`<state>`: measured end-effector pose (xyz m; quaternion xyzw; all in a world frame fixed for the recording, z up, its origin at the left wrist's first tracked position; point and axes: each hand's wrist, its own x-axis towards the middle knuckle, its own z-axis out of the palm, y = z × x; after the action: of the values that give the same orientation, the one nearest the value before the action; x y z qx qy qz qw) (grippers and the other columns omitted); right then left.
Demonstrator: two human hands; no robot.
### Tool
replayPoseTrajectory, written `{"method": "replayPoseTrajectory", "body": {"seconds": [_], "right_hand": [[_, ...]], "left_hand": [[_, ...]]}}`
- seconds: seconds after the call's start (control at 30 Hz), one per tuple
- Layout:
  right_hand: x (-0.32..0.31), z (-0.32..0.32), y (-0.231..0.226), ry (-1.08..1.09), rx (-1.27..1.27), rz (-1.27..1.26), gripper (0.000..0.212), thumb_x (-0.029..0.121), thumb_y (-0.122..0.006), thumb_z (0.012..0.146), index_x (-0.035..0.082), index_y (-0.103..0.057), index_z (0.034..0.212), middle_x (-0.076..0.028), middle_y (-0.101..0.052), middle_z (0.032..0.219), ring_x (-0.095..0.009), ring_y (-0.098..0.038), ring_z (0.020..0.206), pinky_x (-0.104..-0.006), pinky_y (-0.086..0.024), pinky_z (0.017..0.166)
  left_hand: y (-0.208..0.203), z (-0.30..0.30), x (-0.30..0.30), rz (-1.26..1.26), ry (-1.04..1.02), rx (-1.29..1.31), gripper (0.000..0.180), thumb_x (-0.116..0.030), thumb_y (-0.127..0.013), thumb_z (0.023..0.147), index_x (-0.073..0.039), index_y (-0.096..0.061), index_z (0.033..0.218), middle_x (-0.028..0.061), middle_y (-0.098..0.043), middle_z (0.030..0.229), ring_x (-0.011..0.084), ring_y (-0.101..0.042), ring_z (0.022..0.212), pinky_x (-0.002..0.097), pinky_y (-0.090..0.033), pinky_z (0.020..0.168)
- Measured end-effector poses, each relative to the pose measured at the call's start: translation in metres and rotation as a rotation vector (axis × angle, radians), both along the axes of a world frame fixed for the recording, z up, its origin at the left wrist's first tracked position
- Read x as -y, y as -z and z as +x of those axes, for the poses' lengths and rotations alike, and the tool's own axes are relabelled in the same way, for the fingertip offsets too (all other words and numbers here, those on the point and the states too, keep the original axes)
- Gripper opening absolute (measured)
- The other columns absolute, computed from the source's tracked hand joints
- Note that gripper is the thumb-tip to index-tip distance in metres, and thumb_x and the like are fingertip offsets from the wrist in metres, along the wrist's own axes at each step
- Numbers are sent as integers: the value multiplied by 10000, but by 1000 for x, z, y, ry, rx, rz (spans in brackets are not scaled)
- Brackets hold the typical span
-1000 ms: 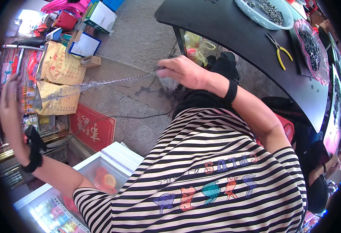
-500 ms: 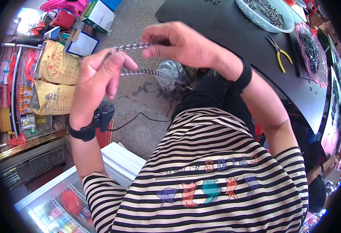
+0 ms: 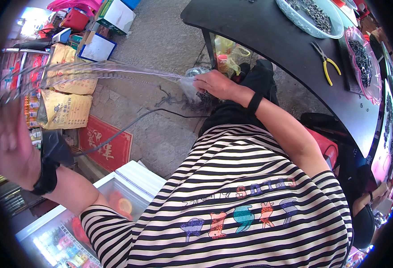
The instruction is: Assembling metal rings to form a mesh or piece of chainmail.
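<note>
A thin metal chain stretches in a blurred line from far left to the middle of the head view. My left hand, wearing a black wristband, is far out to the left and motion-blurred, with its fingers up at the chain's left end. My right hand, also with a black wristband, pinches the chain's other end just above my lap. A tangled heap of chain lies right beside that hand. My striped shirt fills the lower middle.
A black table curves along the right, carrying a round tray of metal links, yellow-handled pliers and a pink tray. Yellow sacks, a red mat and a glass-topped freezer chest stand left. Another person's hand shows lower right.
Half a second ago both hands were close together in front of me on the chain. My left hand has swung far out left, drawing the chain taut, and my right hand has dropped lower.
</note>
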<state>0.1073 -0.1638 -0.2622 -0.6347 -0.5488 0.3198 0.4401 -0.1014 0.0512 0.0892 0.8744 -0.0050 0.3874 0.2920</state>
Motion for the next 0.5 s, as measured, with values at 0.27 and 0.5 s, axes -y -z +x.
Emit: {"method": "replayPoseTrajectory", "body": {"seconds": [0.27, 0.5], "right_hand": [[0, -1, -20, 276, -182, 206, 376, 304, -406, 1024, 22, -501, 794, 9, -466, 668, -89, -449, 628, -274, -403, 583], [-17, 3, -100, 244, -188, 215, 400, 339, -455, 990, -21, -551, 842, -100, -537, 705, -212, -512, 670, -376, -435, 672]], "left_hand": [[64, -32, -23, -933, 357, -113, 311, -290, -442, 1017, -12, -575, 971, -41, -392, 539, 19, -358, 443, 177, -328, 478], [82, -64, -56, -917, 267, 19, 315, -323, -431, 1019, -67, -590, 923, -67, -341, 540, 38, -258, 437, 215, -216, 465]]}}
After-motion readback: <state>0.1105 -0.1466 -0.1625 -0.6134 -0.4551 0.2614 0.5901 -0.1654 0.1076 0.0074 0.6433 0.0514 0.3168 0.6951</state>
